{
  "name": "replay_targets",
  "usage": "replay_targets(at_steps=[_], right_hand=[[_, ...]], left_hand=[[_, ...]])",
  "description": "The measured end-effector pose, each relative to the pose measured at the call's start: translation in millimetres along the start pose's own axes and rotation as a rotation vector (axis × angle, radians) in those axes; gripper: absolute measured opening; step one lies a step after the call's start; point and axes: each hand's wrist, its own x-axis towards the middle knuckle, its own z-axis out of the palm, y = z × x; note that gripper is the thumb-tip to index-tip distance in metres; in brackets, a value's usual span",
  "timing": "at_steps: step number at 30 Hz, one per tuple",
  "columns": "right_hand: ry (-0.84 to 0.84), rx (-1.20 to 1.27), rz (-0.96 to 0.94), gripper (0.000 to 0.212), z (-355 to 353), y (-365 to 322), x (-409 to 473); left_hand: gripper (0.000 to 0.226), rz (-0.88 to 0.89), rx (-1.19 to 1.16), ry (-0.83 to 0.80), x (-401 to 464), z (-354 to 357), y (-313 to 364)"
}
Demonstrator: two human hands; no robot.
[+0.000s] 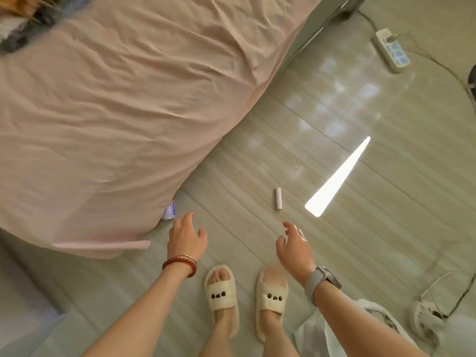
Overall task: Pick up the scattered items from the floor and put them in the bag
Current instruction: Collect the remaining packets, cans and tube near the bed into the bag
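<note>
At the lower centre of the frame, a person stands in cream slippers (221, 289) on a tiled floor (360, 228), both arms reaching forward and down. The left hand (186, 238), red bead bracelet at the wrist, is spread and empty, fingertips near a small blue-and-white container (170, 210) half tucked under the hanging edge of the pink bedsheet (116, 112). The right hand (293, 246), watch on the wrist, is likewise spread and holding nothing; a small white tube (278, 198) lies on the tiles above it, apart from the fingers. A pale plastic bag (334, 328) sits at the lower right, beside the right forearm.

Judgement: the step in hand is the first pick-up. It would go best with the left hand drawing the container clear of the sheet before closing on it, and the right pinching the tube across its width so it cannot roll.

The container carries blue print, too blurred to read. No brand is legible anywhere.
</note>
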Motion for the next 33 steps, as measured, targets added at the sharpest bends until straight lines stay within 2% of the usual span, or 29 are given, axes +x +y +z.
replay_targets(at_steps=[4, 7, 12, 15, 18, 21, 23, 28, 31, 33], right_hand=[[0.051, -0.092, 0.048, 0.048, 67.6, 30.8, 114.2], [0.151, -0.164, 0.090, 0.054, 121.6, 55.1, 191.3], [0.224, -0.310, 0.145, 0.066, 185.0, 87.0, 269.2], [0.315, -0.359, 0.151, 0.052, 202.1, 95.7, 286.6], [0.382, -0.466, 0.053, 0.037, 207.2, 98.3, 284.9], [0.405, -0.419, 0.068, 0.043, 200.4, 93.2, 290.8], [0.352, -0.387, 0.137, 0.052, 197.1, 88.3, 303.9], [0.328, -0.281, 0.088, 0.031, 199.2, 76.7, 325.8], [0.196, -0.104, 0.056, 0.027, 201.2, 75.7, 304.6], [0.087, 0.005, 0.066, 0.025, 200.3, 76.3, 270.4]], left_hand=[[0.053, -0.085, 0.135, 0.017, 109.5, 66.4, -58.0], [0.066, -0.141, 0.232, 0.094, 183.0, 113.0, -109.9], [0.076, -0.296, 0.279, 0.168, 244.6, 168.0, -165.3], [0.070, -0.150, 0.370, 0.302, 248.8, 187.9, -180.9], [0.064, 0.019, 0.421, 0.406, 249.0, 192.9, -184.0], [0.071, -0.014, 0.317, 0.399, 258.0, 187.9, -171.7], [0.078, -0.065, 0.191, 0.358, 271.3, 186.5, -164.2], [0.082, -0.191, -0.297, 0.358, 289.8, 188.4, -139.7], [0.074, -0.206, -0.351, 0.285, 272.6, 187.9, -131.2], [0.069, -0.234, -0.382, 0.140, 246.8, 182.4, -124.1]])
